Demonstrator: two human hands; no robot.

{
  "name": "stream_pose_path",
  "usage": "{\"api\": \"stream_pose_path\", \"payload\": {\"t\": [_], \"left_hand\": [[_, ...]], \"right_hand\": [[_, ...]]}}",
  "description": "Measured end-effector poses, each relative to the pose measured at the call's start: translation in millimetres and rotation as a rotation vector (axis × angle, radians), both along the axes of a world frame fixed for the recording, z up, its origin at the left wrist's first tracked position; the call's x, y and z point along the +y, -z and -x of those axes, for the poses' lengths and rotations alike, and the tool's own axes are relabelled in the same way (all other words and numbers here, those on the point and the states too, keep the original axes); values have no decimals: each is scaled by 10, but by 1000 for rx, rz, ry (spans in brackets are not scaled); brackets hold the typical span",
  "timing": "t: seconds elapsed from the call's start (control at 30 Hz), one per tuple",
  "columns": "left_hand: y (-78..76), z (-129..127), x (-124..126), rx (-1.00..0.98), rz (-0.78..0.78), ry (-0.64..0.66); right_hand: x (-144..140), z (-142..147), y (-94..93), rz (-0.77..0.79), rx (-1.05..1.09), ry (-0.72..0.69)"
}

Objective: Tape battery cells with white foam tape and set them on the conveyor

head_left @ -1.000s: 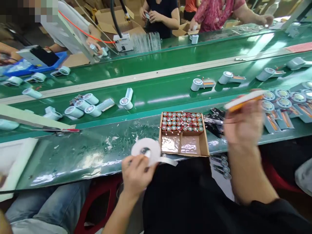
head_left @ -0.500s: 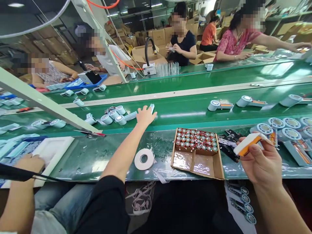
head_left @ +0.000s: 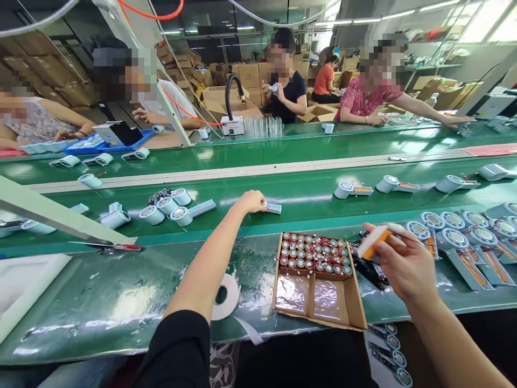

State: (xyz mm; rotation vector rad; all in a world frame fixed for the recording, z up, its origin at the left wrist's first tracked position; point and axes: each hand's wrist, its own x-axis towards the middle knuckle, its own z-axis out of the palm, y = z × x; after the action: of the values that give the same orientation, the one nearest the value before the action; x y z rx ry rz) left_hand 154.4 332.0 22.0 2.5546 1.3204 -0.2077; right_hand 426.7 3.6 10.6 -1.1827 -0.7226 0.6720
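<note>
1. Orange-and-white piece point(head_left: 372, 244): pinched in the right hand point(head_left: 409, 265), above the bench point(head_left: 133, 302), not yet fitted.
2. Left hand point(head_left: 252, 201) grips a pale-blue housing point(head_left: 273, 208) on the belt point(head_left: 299, 183).
3. Grouped housings point(head_left: 455, 238) already seem fitted with orange strips point(head_left: 476, 273).

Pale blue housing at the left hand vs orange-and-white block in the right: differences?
Color: the housing is pale blue; the block is orange and white.
Place: the housing is over the green belt; the block is held above the bench.
Pose: the housing's visible part looks nearly level; the block is tilted.
Shared: both are partly hidden by a hand.
</note>
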Motion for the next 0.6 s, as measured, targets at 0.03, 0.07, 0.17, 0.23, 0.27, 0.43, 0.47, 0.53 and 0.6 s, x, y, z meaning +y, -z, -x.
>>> {"api": "stream_pose_path", "payload": {"t": [0.03,0.07,0.17,0.23,0.27,0.43,0.47,0.53,0.6], "left_hand": [[-21,35,21,-28,15,3],[-39,69,36,-56,23,0],[-45,132,32,-140,0,-47],[-10,139,5,-190,-37,-90],[15,134,-9,-208,-53,-108],[133,68,-23,-272,-87,-153],[156,51,-16,-286,-87,-159],[208,10,-2,-318,-91,-176],[265,-42,9,-352,-100,-203]], "right_hand": [[223,71,-52,-17,-55,-68],[471,143,-95,-32,-123,-141],[1286,368,-149,-14,-477,-313],[1791,527,-125,82,-832,-372],[2004,604,-104,123,-958,-399],[2576,832,-13,242,-1316,-574],[2614,841,-2,271,-1376,-612],[2652,845,16,338,-1474,-669],[2666,863,31,407,-1546,-696]]}}
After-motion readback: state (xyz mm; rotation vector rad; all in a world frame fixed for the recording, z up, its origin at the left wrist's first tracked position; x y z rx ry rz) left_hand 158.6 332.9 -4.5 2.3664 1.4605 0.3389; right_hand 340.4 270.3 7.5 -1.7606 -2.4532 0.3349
